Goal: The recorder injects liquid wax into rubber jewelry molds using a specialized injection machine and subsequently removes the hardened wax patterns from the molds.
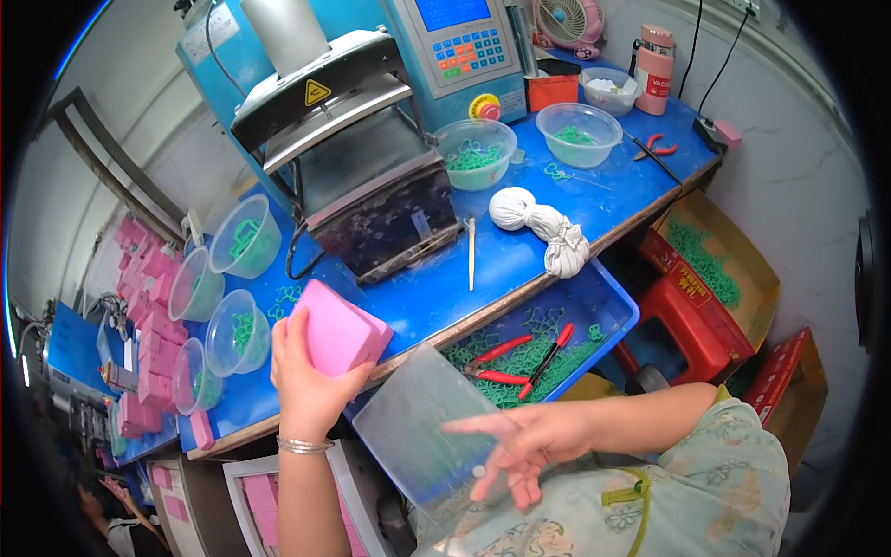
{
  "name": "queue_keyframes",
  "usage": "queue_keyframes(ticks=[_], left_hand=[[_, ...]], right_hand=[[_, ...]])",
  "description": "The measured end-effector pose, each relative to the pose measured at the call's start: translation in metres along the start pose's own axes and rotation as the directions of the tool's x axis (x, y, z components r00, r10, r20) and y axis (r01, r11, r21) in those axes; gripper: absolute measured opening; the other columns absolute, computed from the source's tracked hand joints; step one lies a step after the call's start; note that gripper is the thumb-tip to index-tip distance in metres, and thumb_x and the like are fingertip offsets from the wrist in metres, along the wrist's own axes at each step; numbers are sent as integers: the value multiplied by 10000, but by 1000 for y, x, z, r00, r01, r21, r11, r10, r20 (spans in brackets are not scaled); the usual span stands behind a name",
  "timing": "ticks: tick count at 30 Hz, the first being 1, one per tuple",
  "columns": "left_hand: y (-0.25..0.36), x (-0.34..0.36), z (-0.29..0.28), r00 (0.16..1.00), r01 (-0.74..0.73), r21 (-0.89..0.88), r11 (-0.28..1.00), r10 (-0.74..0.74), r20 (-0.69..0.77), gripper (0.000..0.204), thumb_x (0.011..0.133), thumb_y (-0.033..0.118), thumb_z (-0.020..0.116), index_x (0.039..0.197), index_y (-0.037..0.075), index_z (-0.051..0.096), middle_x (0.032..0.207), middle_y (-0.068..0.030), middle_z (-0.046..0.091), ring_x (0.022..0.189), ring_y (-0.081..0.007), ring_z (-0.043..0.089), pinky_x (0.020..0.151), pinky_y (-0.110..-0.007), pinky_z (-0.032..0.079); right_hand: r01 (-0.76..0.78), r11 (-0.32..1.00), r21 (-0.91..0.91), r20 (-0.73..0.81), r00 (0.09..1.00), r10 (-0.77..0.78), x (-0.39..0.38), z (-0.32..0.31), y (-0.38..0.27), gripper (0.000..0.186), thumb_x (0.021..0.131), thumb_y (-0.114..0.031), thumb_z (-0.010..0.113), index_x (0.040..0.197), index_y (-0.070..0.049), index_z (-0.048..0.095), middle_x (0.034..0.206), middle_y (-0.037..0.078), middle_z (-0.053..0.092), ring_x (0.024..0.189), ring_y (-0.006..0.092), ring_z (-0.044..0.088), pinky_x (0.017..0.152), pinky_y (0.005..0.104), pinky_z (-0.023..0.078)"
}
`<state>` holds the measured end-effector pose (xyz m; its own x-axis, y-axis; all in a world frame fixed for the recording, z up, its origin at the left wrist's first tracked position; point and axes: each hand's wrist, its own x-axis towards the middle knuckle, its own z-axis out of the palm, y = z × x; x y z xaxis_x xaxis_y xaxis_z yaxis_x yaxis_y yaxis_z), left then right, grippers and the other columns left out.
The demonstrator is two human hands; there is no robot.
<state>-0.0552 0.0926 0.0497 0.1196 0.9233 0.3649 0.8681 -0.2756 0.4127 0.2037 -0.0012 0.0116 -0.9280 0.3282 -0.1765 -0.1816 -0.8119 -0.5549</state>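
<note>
My left hand (pixel 304 385) is closed around a pink box (pixel 342 327) with rounded corners, held over the front edge of the blue table. Lower right of it, my right hand (pixel 520 450) has its fingers apart, the index finger stretched to the left. It is slightly blurred. Behind those fingers is a tilted translucent plastic panel (pixel 408 422); I cannot tell whether the hand touches it. Past the panel, a blue tray (pixel 620 295) contains small green pieces (pixel 557 357), red-handled pliers (pixel 501 356) and a red-and-black tool (pixel 546 360).
A press machine (pixel 371 200) with a control panel (pixel 457 37) stands on the blue table (pixel 422 302). Clear bowls (pixel 580 135) with green pieces flank it. A white cloth bundle (pixel 543 227) and a thin stick (pixel 471 255) lie in front. Pink boxes (pixel 153 343) are stacked left; a red stool (pixel 687 320) stands right.
</note>
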Motion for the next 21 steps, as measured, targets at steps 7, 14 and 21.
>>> queue_keyframes(ticks=[7,14,21], left_hand=[[74,-61,-28,909,-415,130,901,417,13,894,520,329,816,1292,141,408,1394,-191,241,1220,-444,316,978,-535,298],[50,-111,3,787,-553,239,798,595,-164,644,670,525,694,1218,254,492,1427,-107,204,1246,-562,125,963,-712,167],[40,-127,10,756,-539,309,783,612,-232,617,711,489,679,1232,225,482,1427,-110,206,1252,-553,125,969,-705,160]], right_hand=[[171,964,-202,5,985,-174,2,-23,9,586,891,-123,452,1399,-87,162,1111,196,550,823,215,630,705,290,517],[293,759,-581,129,954,-270,12,-31,21,247,884,-83,481,1117,-3,463,972,99,602,937,168,583,808,291,463],[378,609,-698,229,923,-310,16,-38,26,216,875,-47,483,1087,-9,490,945,79,609,917,148,570,825,288,446]])
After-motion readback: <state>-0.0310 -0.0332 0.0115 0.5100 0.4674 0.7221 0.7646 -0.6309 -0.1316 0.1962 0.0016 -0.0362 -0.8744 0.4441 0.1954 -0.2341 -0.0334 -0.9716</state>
